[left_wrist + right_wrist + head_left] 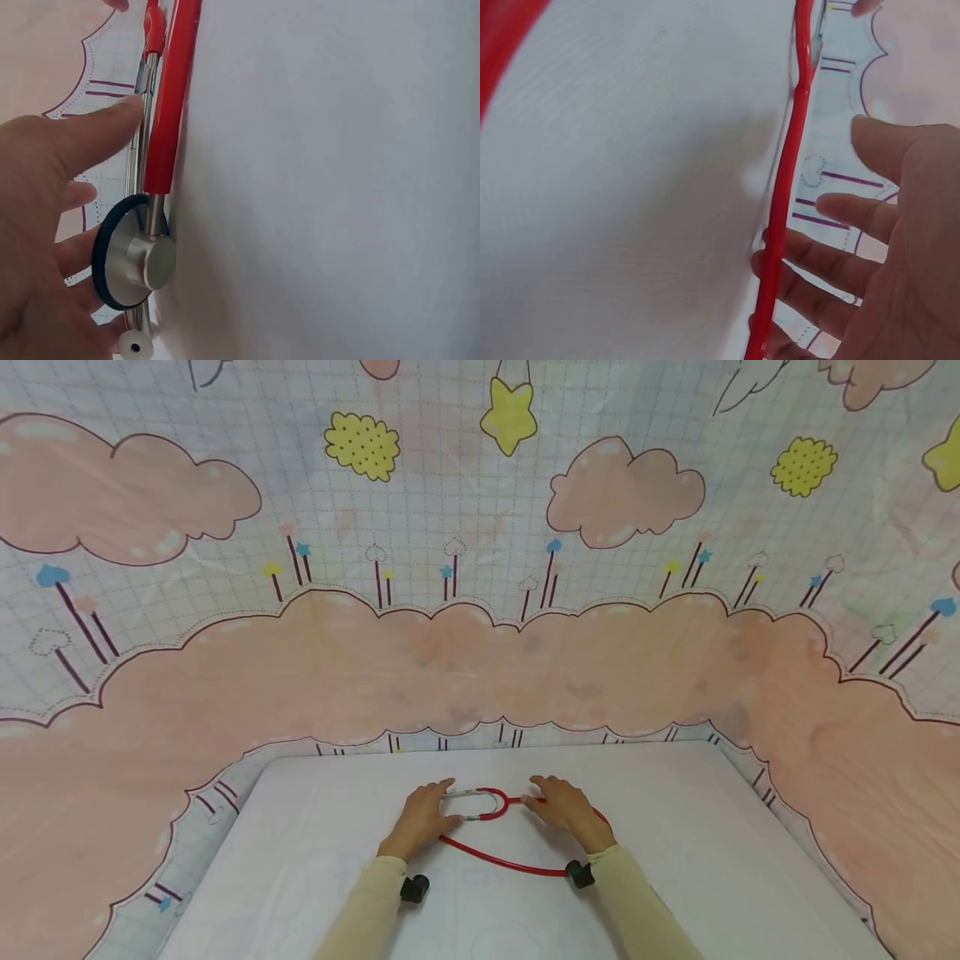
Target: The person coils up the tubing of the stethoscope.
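Observation:
A stethoscope with red tubing (506,863) and metal ear tubes (468,792) lies on the white table, its tubing looped toward the person. My left hand (420,818) is over the earpiece end, fingers and thumb spread. In the left wrist view, the thumb tip is right at a metal ear tube, and the other fingers show behind the round chest piece (159,262) with its dark rim. A pale ear tip (136,346) shows below it. My right hand (566,814) is over the tubing right of the Y-joint; in the right wrist view its loosely spread fingers reach behind the red tube (789,157).
The white table (322,852) extends around the stethoscope on all sides. Behind it and at both sides hangs a cloth (525,677) printed with clouds and stars. A small black wrist device (415,888) sits at the left cuff, another (580,874) at the right.

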Demonstrator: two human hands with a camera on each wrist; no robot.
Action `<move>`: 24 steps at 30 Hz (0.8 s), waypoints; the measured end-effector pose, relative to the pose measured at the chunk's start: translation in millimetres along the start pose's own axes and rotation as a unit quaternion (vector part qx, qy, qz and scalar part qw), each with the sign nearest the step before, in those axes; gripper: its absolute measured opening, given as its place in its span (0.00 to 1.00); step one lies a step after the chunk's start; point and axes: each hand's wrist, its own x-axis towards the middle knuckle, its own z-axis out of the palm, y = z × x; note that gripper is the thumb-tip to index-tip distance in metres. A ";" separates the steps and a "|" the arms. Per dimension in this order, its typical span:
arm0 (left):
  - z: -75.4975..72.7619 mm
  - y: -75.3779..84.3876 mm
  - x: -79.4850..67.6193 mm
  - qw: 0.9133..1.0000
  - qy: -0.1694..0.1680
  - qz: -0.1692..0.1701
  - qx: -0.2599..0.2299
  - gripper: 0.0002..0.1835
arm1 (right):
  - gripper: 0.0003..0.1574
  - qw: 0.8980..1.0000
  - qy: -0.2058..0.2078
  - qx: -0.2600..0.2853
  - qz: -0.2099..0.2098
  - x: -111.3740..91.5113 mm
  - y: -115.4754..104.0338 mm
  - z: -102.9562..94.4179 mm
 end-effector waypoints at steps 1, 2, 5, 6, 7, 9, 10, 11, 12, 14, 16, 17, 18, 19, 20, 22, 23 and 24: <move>0.4 -0.1 -0.2 1.000 -0.001 -0.001 -0.003 0.36 | 0.33 1.000 0.002 -0.004 -0.003 0.1 0.9 1.0; 0.7 -0.1 -0.4 1.000 -0.004 -0.003 -0.004 0.36 | 0.32 1.000 0.004 -0.004 -0.003 0.3 1.7 1.7; 2.1 -0.4 -1.2 1.000 -0.012 -0.011 -0.013 0.36 | 0.28 1.000 0.012 -0.004 -0.011 0.5 3.7 3.5; 2.5 -0.6 -1.1 1.000 -0.014 -0.015 -0.016 0.36 | 0.26 1.000 0.014 -0.001 -0.014 0.5 4.1 3.8; 3.0 -0.9 -0.9 0.999 -0.016 -0.020 -0.020 0.36 | 0.24 1.000 0.016 0.003 -0.018 0.3 4.5 3.9; 3.9 -1.8 -0.4 0.999 -0.017 -0.023 -0.021 0.35 | 0.18 0.999 0.021 0.008 -0.024 0.1 5.1 3.6; 4.3 -2.3 -0.1 0.999 -0.017 -0.024 -0.021 0.35 | 0.16 0.999 0.024 0.010 -0.029 0.0 5.3 3.4; 4.8 -2.9 0.3 0.999 -0.016 -0.022 -0.019 0.35 | 0.14 0.999 0.026 0.011 -0.032 -0.1 5.4 3.0; 5.2 -3.6 0.6 0.999 -0.016 -0.021 -0.018 0.35 | 0.12 0.999 0.028 0.013 -0.032 -0.2 5.2 2.3; 6.0 -4.6 1.0 0.999 -0.016 -0.023 -0.018 0.35 | 0.10 0.999 0.033 0.016 -0.032 -0.7 4.2 0.7; 6.3 -5.5 1.1 0.999 -0.015 -0.023 -0.017 0.35 | 0.10 0.998 0.041 0.023 -0.032 -2.0 2.4 -1.9; 6.4 -6.0 1.2 1.000 -0.014 -0.020 -0.016 0.35 | 0.10 0.998 0.044 0.030 -0.030 -2.9 1.1 -3.7; 6.3 -6.2 1.0 1.000 -0.012 -0.019 -0.016 0.35 | 0.10 0.998 0.049 0.038 -0.029 -4.0 -0.2 -5.7; 6.0 -6.1 0.5 1.000 -0.009 -0.021 -0.018 0.35 | 0.10 0.997 0.054 0.045 -0.029 -5.0 -1.4 -7.5; 5.4 -5.9 0.1 1.000 -0.006 -0.019 -0.017 0.34 | 0.10 0.997 0.060 0.049 -0.031 -5.9 -2.5 -9.2; 3.5 -4.7 -1.1 1.000 0.005 -0.014 -0.018 0.33 | 0.09 0.995 0.072 0.054 -0.037 -7.6 -4.3 -12.4; 2.4 -4.0 -1.6 1.000 0.011 -0.011 -0.018 0.32 | 0.09 0.995 0.078 0.056 -0.040 -8.3 -5.0 -13.7; 1.1 -3.1 -2.2 1.000 0.018 -0.009 -0.019 0.31 | 0.09 0.994 0.083 0.055 -0.042 -8.9 -5.5 -14.6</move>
